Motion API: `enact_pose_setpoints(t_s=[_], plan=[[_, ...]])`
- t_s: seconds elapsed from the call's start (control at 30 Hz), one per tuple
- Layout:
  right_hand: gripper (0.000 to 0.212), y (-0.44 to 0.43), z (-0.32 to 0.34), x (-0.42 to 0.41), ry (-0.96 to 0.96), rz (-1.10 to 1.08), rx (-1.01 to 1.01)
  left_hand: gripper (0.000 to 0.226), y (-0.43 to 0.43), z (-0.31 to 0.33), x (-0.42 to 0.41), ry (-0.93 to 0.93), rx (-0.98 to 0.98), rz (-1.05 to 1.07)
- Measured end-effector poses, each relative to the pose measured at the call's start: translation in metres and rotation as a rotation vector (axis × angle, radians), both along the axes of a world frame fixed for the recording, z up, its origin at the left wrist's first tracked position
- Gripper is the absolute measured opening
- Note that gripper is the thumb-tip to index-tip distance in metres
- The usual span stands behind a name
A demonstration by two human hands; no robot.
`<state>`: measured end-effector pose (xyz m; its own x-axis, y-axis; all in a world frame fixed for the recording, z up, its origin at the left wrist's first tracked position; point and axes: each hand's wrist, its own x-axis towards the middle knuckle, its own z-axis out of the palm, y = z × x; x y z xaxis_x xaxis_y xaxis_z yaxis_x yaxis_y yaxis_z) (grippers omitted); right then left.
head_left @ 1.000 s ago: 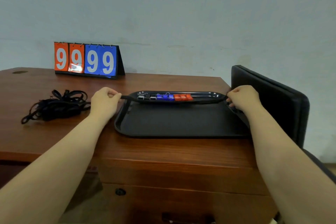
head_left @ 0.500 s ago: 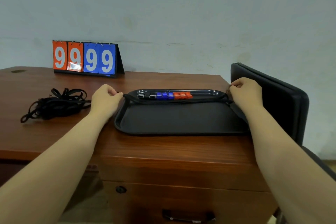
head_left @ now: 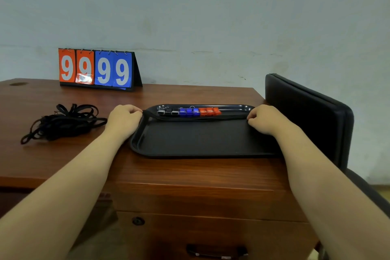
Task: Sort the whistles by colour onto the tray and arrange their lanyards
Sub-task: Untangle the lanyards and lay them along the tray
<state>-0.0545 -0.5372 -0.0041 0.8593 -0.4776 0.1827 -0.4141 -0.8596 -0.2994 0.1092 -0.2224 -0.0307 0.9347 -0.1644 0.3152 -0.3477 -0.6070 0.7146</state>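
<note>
A black tray (head_left: 190, 145) lies on the wooden desk. Along its far edge stands a row of whistles grouped by colour: black whistles (head_left: 168, 111) on the left, blue whistles (head_left: 189, 111) in the middle, orange whistles (head_left: 210, 111) on the right. In front of the row a black lanyard (head_left: 196, 119) is stretched across the tray. My left hand (head_left: 124, 119) pinches its left end at the tray's left rim. My right hand (head_left: 264, 119) pinches the right end inside the tray's right side.
A tangled heap of black lanyards (head_left: 63, 123) lies on the desk left of the tray. A flip scoreboard (head_left: 97, 69) showing 99 99 stands at the back. A black chair back (head_left: 306, 116) rises right of the desk. Drawers sit below the desk edge.
Both hands have lowered the stretched lanyard toward the tray floor in front of the whistles; my right hand moved inward from the tray's right rim.
</note>
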Motion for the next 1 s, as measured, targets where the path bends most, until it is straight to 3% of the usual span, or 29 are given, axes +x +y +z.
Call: enact_pose_setpoints(t_s=[0.33, 0.5, 0.63, 0.73, 0.83, 0.93, 1.0], plan=[[0.013, 0.017, 0.011, -0.002, 0.024, 0.056, -0.114, 0.019, 0.001, 0.007, -0.025, -0.167, -0.004, 0.088], [0.013, 0.079, 0.023, 0.008, -0.02, 0.296, -0.234, 0.014, 0.055, 0.029, -0.036, -0.291, 0.104, 0.133], [0.018, 0.152, 0.019, 0.019, -0.125, 0.494, -0.315, 0.02, 0.118, 0.018, -0.041, -0.343, 0.022, 0.468], [0.019, 0.209, 0.016, 0.03, -0.173, 0.651, -0.321, 0.042, 0.149, 0.009, -0.04, -0.136, 0.063, 0.696], [0.021, 0.266, 0.013, 0.045, -0.19, 0.768, -0.33, 0.065, 0.153, 0.005, -0.032, 0.056, 0.15, 0.594], [0.027, 0.307, 0.006, 0.067, -0.18, 0.801, -0.289, 0.05, 0.145, 0.003, -0.026, 0.041, 0.345, 0.407], [0.034, 0.324, 0.002, 0.081, -0.099, 0.825, -0.195, 0.039, 0.144, 0.005, -0.03, -0.087, 0.345, 0.368]])
